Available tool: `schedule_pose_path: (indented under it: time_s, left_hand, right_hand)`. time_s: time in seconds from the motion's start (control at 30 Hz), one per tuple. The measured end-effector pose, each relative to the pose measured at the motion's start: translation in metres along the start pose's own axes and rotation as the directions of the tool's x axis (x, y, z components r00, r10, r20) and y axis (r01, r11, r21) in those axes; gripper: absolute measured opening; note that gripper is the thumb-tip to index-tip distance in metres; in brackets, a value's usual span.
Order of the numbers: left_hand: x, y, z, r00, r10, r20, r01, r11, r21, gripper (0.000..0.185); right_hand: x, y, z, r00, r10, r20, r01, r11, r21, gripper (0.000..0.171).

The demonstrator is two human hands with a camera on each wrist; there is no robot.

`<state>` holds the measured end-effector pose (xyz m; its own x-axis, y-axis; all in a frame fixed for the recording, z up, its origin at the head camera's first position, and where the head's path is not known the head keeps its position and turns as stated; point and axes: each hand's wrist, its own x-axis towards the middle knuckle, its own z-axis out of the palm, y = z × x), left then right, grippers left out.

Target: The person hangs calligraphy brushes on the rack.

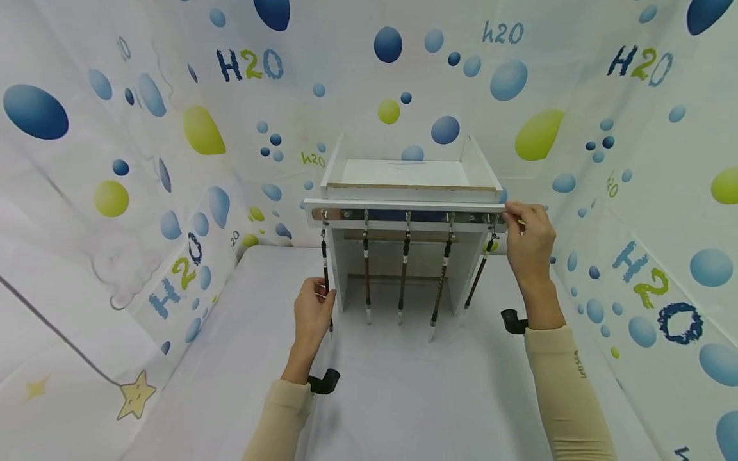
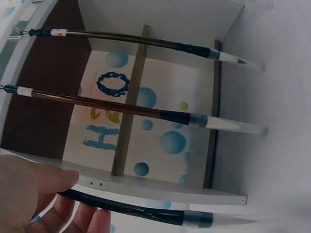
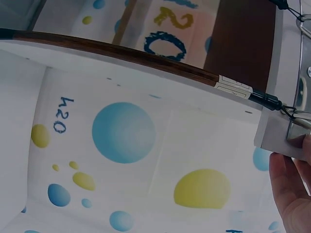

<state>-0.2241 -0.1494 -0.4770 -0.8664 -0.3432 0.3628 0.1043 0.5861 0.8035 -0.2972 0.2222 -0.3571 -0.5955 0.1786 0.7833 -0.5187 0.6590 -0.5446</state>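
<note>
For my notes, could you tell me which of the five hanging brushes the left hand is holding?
The leftmost dark-handled brush: the left hand grips only it; the other four hang untouched.

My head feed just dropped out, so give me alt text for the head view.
The left hand pinches the leftmost calligraphy brush of five hanging from a white rack, while the right hand grips the rack's right end. The rack stands on a white table amid bubble-print walls.

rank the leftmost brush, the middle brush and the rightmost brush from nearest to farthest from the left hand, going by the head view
1. leftmost brush, held in the left hand.
2. middle brush, hanging at the rack's centre.
3. rightmost brush, hanging at the far right end, below the right hand.
</note>
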Motion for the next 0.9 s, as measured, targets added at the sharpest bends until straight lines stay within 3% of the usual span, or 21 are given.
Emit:
schedule_pose_path:
  time_s: [0.23,0.47,0.67,0.9]
  left_hand:
    - [0.013,-0.010,0.010,0.999,0.051,0.006,-0.051,0.998,0.021,0.017]
    - [0.023,-0.015,0.017,0.993,0.115,-0.011,-0.115,0.993,0.035,0.014]
    - [0.026,-0.016,0.019,0.993,0.120,0.000,-0.120,0.992,0.046,0.013]
    - [0.029,-0.017,0.020,0.993,0.118,0.007,-0.119,0.992,0.037,0.013]
  right_hand:
    - [0.000,0.001,-0.001,1.000,0.000,0.018,0.001,0.999,-0.055,0.024]
    - [0.000,0.000,0.000,1.000,0.002,0.016,-0.002,0.999,-0.033,0.024]
    - [0.000,0.001,0.000,1.000,-0.003,0.012,0.003,1.000,-0.006,0.024]
    - [0.000,0.002,0.000,1.000,-0.016,0.014,0.017,0.999,-0.050,0.023]
